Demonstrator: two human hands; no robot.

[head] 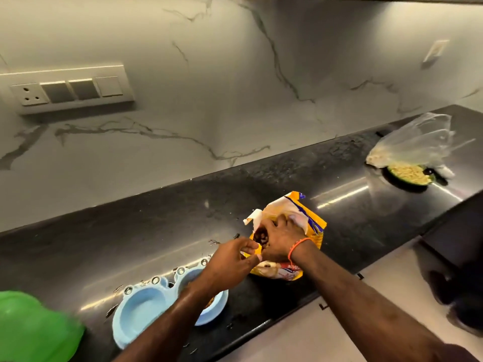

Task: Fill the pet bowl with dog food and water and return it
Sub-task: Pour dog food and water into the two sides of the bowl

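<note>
On the black countertop (261, 194) a yellow dog food bag (311, 220) lies with its torn mouth open toward the person. The right hand (281, 242) is at this mouth, its fingers curled around a small heap of brown kibble (262, 237), and an orange thread band (298, 247) sits on its wrist. The left hand (231, 259) is just beside it on the left, with thumb and fingers bent close together at the edge of the bag; I cannot tell if they really pinch the bag or only touch it. Below the left forearm stands the light blue pet bowl (146, 309) with two cups, near the front edge of the counter. Its left cup looks empty, and in the right cup a little brown food shows beside the arm. A green thing (34, 327) is at the lower left corner. Far on the right a clear plastic bag (418, 142) rests next to a dark dish of pale grains (410, 175).
</note>
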